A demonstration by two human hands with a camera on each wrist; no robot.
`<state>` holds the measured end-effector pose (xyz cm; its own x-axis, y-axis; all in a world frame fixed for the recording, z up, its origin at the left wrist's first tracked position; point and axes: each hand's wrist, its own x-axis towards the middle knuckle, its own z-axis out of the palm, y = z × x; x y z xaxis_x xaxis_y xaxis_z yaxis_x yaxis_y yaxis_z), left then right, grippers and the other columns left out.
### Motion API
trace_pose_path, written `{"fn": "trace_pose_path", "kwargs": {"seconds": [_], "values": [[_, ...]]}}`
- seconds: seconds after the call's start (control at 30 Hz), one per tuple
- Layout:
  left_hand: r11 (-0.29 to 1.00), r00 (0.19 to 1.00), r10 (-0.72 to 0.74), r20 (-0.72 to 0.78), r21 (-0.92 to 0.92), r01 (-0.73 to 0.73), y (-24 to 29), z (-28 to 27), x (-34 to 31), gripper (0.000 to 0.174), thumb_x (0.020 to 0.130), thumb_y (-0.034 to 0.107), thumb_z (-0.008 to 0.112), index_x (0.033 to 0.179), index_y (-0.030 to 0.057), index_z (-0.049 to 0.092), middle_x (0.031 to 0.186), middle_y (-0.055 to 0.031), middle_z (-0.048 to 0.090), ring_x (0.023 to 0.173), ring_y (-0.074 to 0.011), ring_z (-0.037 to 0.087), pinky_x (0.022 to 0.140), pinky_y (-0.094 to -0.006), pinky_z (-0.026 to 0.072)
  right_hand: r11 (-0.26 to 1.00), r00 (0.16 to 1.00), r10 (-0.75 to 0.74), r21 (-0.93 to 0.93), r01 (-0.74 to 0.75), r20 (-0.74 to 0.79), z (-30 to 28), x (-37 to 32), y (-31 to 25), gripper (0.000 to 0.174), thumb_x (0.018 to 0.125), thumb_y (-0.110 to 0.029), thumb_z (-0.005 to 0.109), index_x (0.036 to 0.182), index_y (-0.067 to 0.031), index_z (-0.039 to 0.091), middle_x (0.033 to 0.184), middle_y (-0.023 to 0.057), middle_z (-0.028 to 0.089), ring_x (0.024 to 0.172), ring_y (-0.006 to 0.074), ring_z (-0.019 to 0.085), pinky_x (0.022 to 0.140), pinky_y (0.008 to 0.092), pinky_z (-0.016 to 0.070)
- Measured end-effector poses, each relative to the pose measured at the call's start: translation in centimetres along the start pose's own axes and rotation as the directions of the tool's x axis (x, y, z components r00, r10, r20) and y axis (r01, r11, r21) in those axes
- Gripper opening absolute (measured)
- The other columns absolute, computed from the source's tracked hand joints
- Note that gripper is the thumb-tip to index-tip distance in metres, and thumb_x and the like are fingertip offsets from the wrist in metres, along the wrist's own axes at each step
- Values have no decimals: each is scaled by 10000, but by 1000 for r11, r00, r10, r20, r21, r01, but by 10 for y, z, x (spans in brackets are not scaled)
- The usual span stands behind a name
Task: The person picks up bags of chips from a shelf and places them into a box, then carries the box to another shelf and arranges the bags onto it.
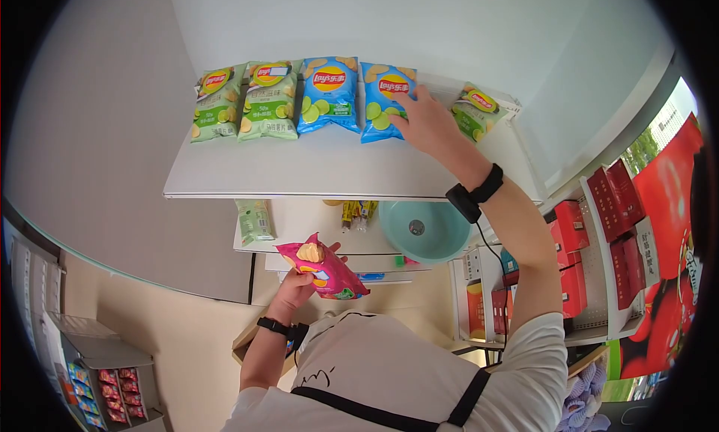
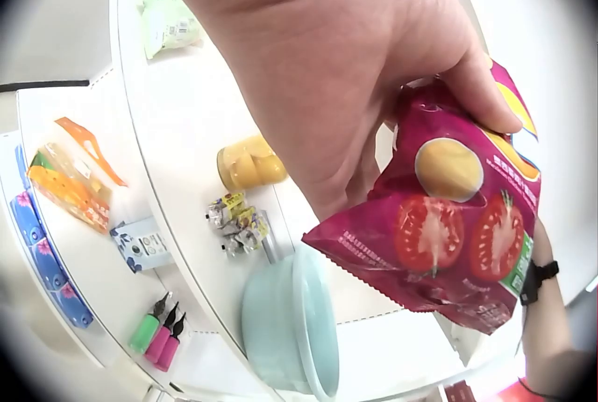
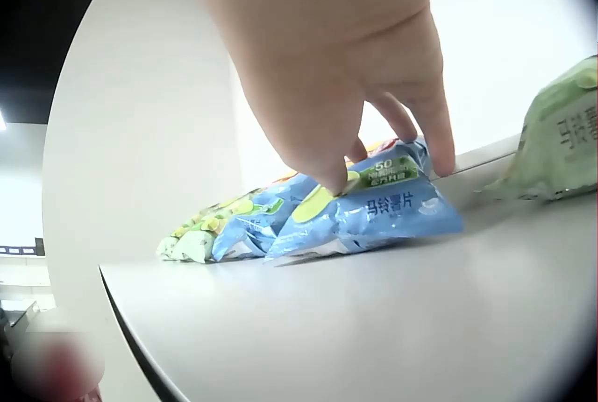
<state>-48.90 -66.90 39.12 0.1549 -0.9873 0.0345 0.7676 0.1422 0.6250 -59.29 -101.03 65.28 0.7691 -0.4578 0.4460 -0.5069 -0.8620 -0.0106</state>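
Note:
My left hand (image 1: 296,288) grips a magenta bag of potato chips (image 2: 439,225) with tomato pictures, held in front of the lower shelf. My thumb lies across the bag's front. Above, my right hand (image 1: 432,123) is at a blue Lay's bag of potato chips (image 1: 380,110), the rightmost of the row on the top shelf. In the right wrist view, the thumb and fingers (image 3: 432,108) span that bag from both sides, the fingertips right at its edges. Another blue chip bag (image 1: 328,95) and two green chip bags (image 1: 269,106) lie to its left.
A separate green chip bag (image 1: 477,111) leans at the top shelf's right end. On the lower shelf are a turquoise basin (image 1: 442,241), small yellow packets (image 2: 238,225), an orange-yellow jar (image 2: 250,163) and another green bag (image 1: 255,221). Red boxes (image 1: 573,290) fill a rack at right.

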Motion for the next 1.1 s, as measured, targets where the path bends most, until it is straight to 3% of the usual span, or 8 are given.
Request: {"fn": "trace_pose_path", "kwargs": {"seconds": [0.3, 0.47, 0.6, 0.67, 0.73, 0.83, 0.97, 1.1], "values": [[999, 999, -35, 24, -3, 35, -6, 13, 11, 1031, 756, 300, 899, 1606, 196, 324, 1652, -221, 326, 1460, -449, 424, 1175, -606, 404, 998, 997, -35, 52, 38, -69, 8, 4, 2, 439, 961, -327, 702, 1338, -114, 626, 1303, 220, 547, 1082, 415, 663, 862, 486, 583], [999, 999, -42, 19, 28, 41, -15, 15, 18, 967, 794, 311, 873, 1584, 126, 347, 1614, -212, 390, 1441, -429, 454, 1175, -580, 413, 999, 993, -38, 5, 39, -111, -11, -7, 7, 458, 954, -319, 711, 1345, -99, 617, 1298, 212, 564, 1103, 423, 651, 869, 479, 582], [996, 975, -61, -213, 56, 75, -30, -2, 10, 775, 897, 286, 803, 1523, 62, 406, 1497, -161, 533, 1365, -328, 549, 1138, -502, 469, 971, 930, -187, 84, 224, -317, -24, -30, 21, 452, 948, -247, 730, 1358, -97, 608, 1279, 164, 606, 1105, 354, 660, 868, 426, 583], [990, 925, -73, -373, 82, 111, -31, -2, 12, 676, 946, 272, 764, 1491, 44, 435, 1432, -131, 596, 1317, -277, 596, 1112, -463, 499, 942, 960, -114, 279, 187, -257, -50, -57, 19, 446, 944, -188, 737, 1358, -82, 610, 1268, 134, 625, 1058, 261, 672, 850, 354, 571], [988, 909, -109, -401, 60, 145, -22, 16, 17, 523, 1006, 246, 704, 1438, 51, 480, 1332, -75, 655, 1217, -198, 653, 1043, -393, 546, 860, 998, 37, 511, -7, -50, -83, -88, 6, 424, 947, -139, 727, 1350, -61, 621, 1277, 99, 635, 1029, 173, 663, 834, 298, 553], [987, 903, -113, -415, 56, 149, -14, 36, 19, 516, 1010, 261, 703, 1430, 52, 488, 1324, -77, 659, 1199, -197, 664, 1024, -378, 556, 699, 988, 29, 703, -128, 151, -86, -129, 12, 403, 960, -98, 702, 1353, -48, 626, 1251, 73, 659, 1008, 127, 659, 832, 284, 544], [978, 896, -128, -424, 94, 185, -19, 51, 29, 520, 1010, 279, 706, 1424, 48, 494, 1322, -80, 661, 1192, -189, 668, 1007, -365, 564, 606, 869, -210, 757, -245, 449, -37, -181, 6, 446, 972, -82, 682, 1408, -53, 594, 1146, 69, 696, 993, 124, 670, 844, 282, 542], [971, 867, -184, -462, 50, 233, -39, 58, 30, 516, 1002, 296, 719, 1407, 46, 519, 1318, -78, 669, 1162, -175, 680, 983, -345, 569, 603, 763, -200, 691, -399, 614, 33, -222, -27, 558, 962, -147, 726, 1473, -53, 523, 1221, 113, 677, 1040, 155, 672, 874, 309, 551]]}}
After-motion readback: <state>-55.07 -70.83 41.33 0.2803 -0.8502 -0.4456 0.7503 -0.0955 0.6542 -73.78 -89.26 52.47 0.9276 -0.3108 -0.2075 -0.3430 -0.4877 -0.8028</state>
